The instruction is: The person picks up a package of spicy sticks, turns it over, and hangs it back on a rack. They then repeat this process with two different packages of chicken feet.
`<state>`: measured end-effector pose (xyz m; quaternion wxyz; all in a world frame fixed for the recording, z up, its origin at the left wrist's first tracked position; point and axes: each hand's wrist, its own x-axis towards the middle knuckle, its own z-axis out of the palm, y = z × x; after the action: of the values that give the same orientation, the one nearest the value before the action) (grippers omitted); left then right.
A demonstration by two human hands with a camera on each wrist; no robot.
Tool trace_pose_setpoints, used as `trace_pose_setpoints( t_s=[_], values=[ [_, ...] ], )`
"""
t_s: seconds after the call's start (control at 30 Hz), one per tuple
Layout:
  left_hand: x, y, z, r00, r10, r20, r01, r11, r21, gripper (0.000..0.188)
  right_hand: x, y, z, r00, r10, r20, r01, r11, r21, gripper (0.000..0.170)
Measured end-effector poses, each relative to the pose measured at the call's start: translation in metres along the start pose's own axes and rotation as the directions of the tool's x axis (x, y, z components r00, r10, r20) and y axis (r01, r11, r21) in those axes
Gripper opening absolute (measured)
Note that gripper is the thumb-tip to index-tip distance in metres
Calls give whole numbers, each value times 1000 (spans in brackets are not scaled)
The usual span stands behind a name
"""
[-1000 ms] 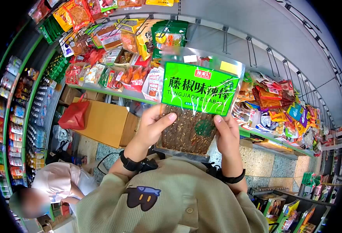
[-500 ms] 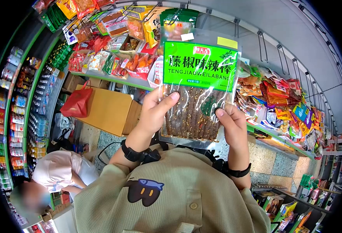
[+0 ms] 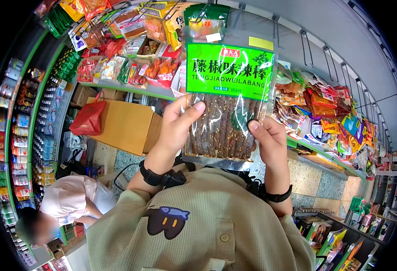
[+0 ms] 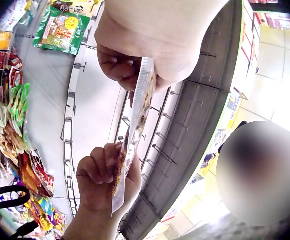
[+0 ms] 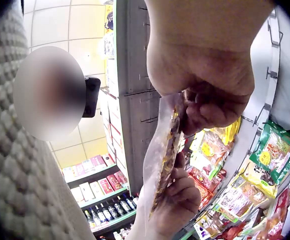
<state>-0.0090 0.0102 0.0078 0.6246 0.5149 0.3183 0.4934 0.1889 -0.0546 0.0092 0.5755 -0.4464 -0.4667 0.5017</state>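
In the head view, a clear plastic packet of brown, sesame-flecked snack sticks (image 3: 221,128) with a bright green label (image 3: 228,72) is held up in front of the chest. My left hand (image 3: 177,124) grips its left edge, thumb on the front. The right edge is pinched by my right hand (image 3: 270,137), its thumb also on the front and the fingers largely hidden behind. Seen edge-on in the left wrist view, the packet (image 4: 135,130) is thin and fairly flat between both hands. Curled fingers show behind it in the right wrist view too.
Ahead runs a shelf (image 3: 158,93) of bagged snacks, with metal hooks (image 3: 329,63) above it. A cardboard box (image 3: 122,126) and a red bag (image 3: 89,118) are at the left. Another person (image 3: 70,198) is bent over at lower left. Book-like packages (image 3: 329,244) stand at lower right.
Both hands have raised the packet and tipped it so its front faces the head camera more squarely. In the last half second it shifted only slightly up and left. The grip stays the same.
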Motion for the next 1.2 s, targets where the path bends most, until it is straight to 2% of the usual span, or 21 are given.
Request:
trace_pose_setpoints(
  t_s=[0.13,0.27,0.37,0.47,0.6,0.8,1.0,1.2],
  values=[
    [2,0,-5,1000,-6,-20,6,1000,-26,22,4,1,9,996,58,-61,-59,998,-13,19],
    [2,6,-10,997,20,-74,-23,999,-39,22,5,1,12,990,138,-12,-138,989,49,15],
    [5,6,-18,993,22,-116,-33,995,-92,23,6,7,10,991,112,74,-117,991,65,13],
    [5,4,-23,994,-3,-106,-12,989,-147,24,7,8,13,993,85,86,-87,996,19,15],
    [5,3,-24,992,-4,-124,-13,991,-132,24,10,13,14,993,51,104,-44,997,-66,16],
    [5,4,-29,992,-8,-122,-7,992,-124,24,13,16,16,989,4,148,8,996,-83,18],
    [6,3,-30,994,4,-111,-22,987,-160,23,14,16,18,989,23,148,-8,995,-98,20],
    [8,1,-33,991,39,-124,-58,987,-152,24,15,15,22,992,-11,129,9,1000,16,13]
  ],
)
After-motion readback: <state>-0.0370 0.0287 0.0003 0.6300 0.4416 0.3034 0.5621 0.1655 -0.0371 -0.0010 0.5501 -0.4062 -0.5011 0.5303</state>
